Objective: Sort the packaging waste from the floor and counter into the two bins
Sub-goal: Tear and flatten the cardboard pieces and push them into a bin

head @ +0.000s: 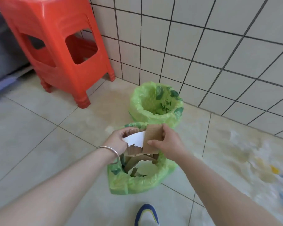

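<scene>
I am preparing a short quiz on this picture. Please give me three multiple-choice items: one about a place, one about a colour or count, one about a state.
1. Where are both hands?
A. over the near bin
B. on the stool
C. on the wall

2. How many bins with green liners are there?
A. one
B. two
C. four

3. What do the hands do with the cardboard piece?
A. both hold it
B. only the left holds it
C. neither touches it

Key:
1 A, the left hand and right hand are above the near bin.
2 B, the far bin stands behind it.
3 A, each grip pinches the cardboard piece.
</scene>
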Tool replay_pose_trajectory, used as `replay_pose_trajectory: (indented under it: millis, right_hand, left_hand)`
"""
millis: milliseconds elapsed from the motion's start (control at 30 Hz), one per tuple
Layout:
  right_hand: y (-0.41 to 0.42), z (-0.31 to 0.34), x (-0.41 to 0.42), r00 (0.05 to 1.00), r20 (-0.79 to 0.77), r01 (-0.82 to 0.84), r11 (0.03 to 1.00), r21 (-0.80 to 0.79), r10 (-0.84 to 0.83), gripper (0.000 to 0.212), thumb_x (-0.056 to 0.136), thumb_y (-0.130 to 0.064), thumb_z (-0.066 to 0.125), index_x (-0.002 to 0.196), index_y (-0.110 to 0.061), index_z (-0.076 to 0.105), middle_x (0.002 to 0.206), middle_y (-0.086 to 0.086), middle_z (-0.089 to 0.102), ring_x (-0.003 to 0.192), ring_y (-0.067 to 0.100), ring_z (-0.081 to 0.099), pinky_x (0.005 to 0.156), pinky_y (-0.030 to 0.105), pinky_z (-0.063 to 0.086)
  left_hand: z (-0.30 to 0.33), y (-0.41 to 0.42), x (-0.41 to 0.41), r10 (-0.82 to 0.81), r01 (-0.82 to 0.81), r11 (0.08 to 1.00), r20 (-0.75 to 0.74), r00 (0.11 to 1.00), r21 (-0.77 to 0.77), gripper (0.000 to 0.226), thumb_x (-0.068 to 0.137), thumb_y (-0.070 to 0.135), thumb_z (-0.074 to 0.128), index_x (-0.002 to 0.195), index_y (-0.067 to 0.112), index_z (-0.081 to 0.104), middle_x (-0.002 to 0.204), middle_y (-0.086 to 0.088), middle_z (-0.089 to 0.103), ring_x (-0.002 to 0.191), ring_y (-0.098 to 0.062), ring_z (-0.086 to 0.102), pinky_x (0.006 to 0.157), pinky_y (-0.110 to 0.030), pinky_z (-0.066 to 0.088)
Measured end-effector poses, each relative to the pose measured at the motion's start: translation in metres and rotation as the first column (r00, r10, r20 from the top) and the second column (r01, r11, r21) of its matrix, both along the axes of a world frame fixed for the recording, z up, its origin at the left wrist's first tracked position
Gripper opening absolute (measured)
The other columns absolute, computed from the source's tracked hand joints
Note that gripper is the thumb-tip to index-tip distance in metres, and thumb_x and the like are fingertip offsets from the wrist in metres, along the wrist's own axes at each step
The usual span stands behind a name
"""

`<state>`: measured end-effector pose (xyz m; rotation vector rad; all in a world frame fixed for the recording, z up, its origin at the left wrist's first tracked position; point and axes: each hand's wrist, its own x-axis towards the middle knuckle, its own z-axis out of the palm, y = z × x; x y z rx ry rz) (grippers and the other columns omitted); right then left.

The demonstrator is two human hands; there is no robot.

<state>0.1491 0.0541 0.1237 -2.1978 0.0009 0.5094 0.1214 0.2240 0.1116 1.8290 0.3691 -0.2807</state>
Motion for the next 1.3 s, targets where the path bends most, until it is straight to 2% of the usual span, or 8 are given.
replay_pose_trajectory:
  millis: [200, 300, 433, 533, 733, 900, 1033, 1300]
  right_hand:
    - [0.017, -0.041, -0.020, 1.000, -0.021, -0.006, 0.968, -0.251, 0.001, 0.038, 0.084, -0.029, 0.065, 0.112, -0.012, 0.047, 0.093, 0.000, 0.056, 0.084, 0.021, 0.054, 0.064, 0.027, 0.039]
    - [0.026, -0.060, -0.023, 0.997, -0.027, -0.076, 0.903, -0.422, 0.071, 0.035, 0.086, -0.030, 0.062, 0.111, -0.013, 0.044, 0.101, 0.006, 0.065, 0.094, 0.028, 0.062, 0.063, 0.030, 0.042]
    - [0.039, -0.084, -0.028, 0.963, -0.109, -0.263, 0.762, -0.592, 0.247, 0.029, 0.090, -0.020, 0.057, 0.116, -0.012, 0.046, 0.112, 0.008, 0.065, 0.104, 0.028, 0.063, 0.074, 0.032, 0.047]
    - [0.046, -0.097, -0.027, 0.949, -0.129, -0.302, 0.711, -0.635, 0.288, 0.028, 0.093, -0.016, 0.053, 0.119, -0.010, 0.048, 0.121, 0.008, 0.062, 0.111, 0.026, 0.061, 0.081, 0.031, 0.049]
    - [0.040, -0.084, -0.020, 0.963, -0.106, -0.260, 0.741, -0.619, 0.249, 0.032, 0.090, -0.011, 0.057, 0.120, -0.007, 0.044, 0.124, 0.010, 0.054, 0.115, 0.025, 0.056, 0.089, 0.029, 0.047]
    - [0.003, -0.037, -0.030, 0.985, 0.030, -0.126, 0.832, -0.540, 0.169, 0.024, 0.091, -0.014, 0.053, 0.114, -0.010, 0.052, 0.117, 0.008, 0.058, 0.107, 0.025, 0.059, 0.074, 0.029, 0.042]
    - [-0.066, 0.004, -0.055, 0.993, 0.096, 0.099, 0.893, -0.440, -0.063, 0.026, 0.092, -0.019, 0.045, 0.114, -0.014, 0.059, 0.116, 0.008, 0.062, 0.108, 0.029, 0.059, 0.078, 0.031, 0.044]
    - [-0.274, 0.020, -0.142, 0.884, 0.101, 0.460, 0.810, -0.362, -0.457, 0.027, 0.091, -0.018, 0.042, 0.110, -0.012, 0.061, 0.111, 0.014, 0.064, 0.105, 0.034, 0.059, 0.071, 0.029, 0.040]
  left_hand:
    - [-0.041, 0.012, -0.003, -0.230, 0.260, 0.900, -0.124, 0.965, 0.351, 0.060, 0.078, -0.011, 0.047, 0.127, 0.023, 0.052, 0.120, 0.001, 0.061, 0.102, -0.013, 0.055, 0.081, -0.019, 0.043]
    - [-0.059, 0.013, 0.001, -0.377, 0.458, 0.755, -0.260, 0.889, 0.469, 0.057, 0.081, -0.002, 0.052, 0.132, 0.023, 0.047, 0.132, 0.002, 0.055, 0.118, -0.016, 0.054, 0.096, -0.025, 0.044]
    - [-0.078, 0.005, 0.003, -0.481, 0.627, 0.461, -0.417, 0.771, 0.628, 0.051, 0.087, 0.014, 0.051, 0.136, 0.022, 0.038, 0.135, -0.005, 0.042, 0.114, -0.027, 0.055, 0.091, -0.039, 0.048]
    - [-0.085, -0.006, 0.000, -0.486, 0.643, 0.349, -0.455, 0.746, 0.682, 0.046, 0.089, 0.010, 0.048, 0.133, 0.017, 0.039, 0.134, -0.006, 0.042, 0.111, -0.028, 0.056, 0.078, -0.038, 0.046]
    - [-0.063, -0.014, 0.007, -0.431, 0.441, 0.347, -0.277, 0.859, 0.828, 0.037, 0.090, 0.013, 0.042, 0.125, 0.022, 0.049, 0.125, -0.002, 0.050, 0.110, -0.025, 0.056, 0.072, -0.034, 0.046]
    - [-0.023, -0.055, 0.005, -0.521, 0.343, 0.406, -0.094, 0.848, 0.847, 0.031, 0.091, 0.021, 0.041, 0.116, 0.029, 0.056, 0.114, 0.003, 0.058, 0.101, -0.025, 0.061, 0.067, -0.032, 0.043]
    - [0.001, -0.130, -0.005, -0.625, 0.370, 0.464, 0.001, 0.781, 0.805, 0.025, 0.092, 0.024, 0.042, 0.106, 0.030, 0.061, 0.112, 0.005, 0.062, 0.104, -0.024, 0.061, 0.073, -0.031, 0.045]
    - [0.019, -0.343, -0.051, -0.807, 0.581, 0.490, 0.085, 0.584, 0.650, 0.026, 0.085, 0.019, 0.050, 0.100, 0.033, 0.067, 0.105, 0.009, 0.070, 0.100, -0.020, 0.063, 0.085, -0.032, 0.051]
